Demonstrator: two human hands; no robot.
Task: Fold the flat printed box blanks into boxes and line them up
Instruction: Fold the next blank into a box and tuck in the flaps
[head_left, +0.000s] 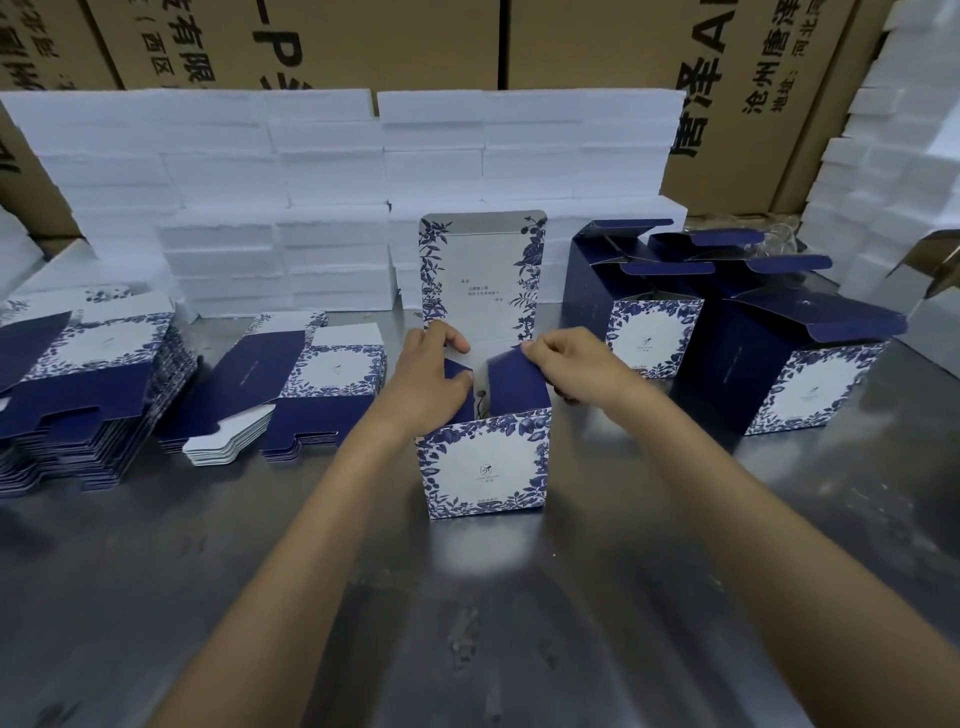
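Observation:
A blue-and-white floral printed box (483, 462) stands upright at the middle of the steel table, its tall lid flap (483, 275) raised at the back. My left hand (431, 374) holds the navy left side flap at the box's open top. My right hand (566, 364) pinches the navy right side flap (514, 384), which is bent inward. Several folded boxes (779, 358) with open tops stand in a group at the right. Two stacks of flat blanks lie at the left: a tall stack (78, 384) and a lower stack (291, 384).
Stacks of white foam slabs (332, 197) line the back of the steel table (467, 623), and more foam (883, 171) rises at the right. Brown shipping cartons (597, 47) with black print stand behind them.

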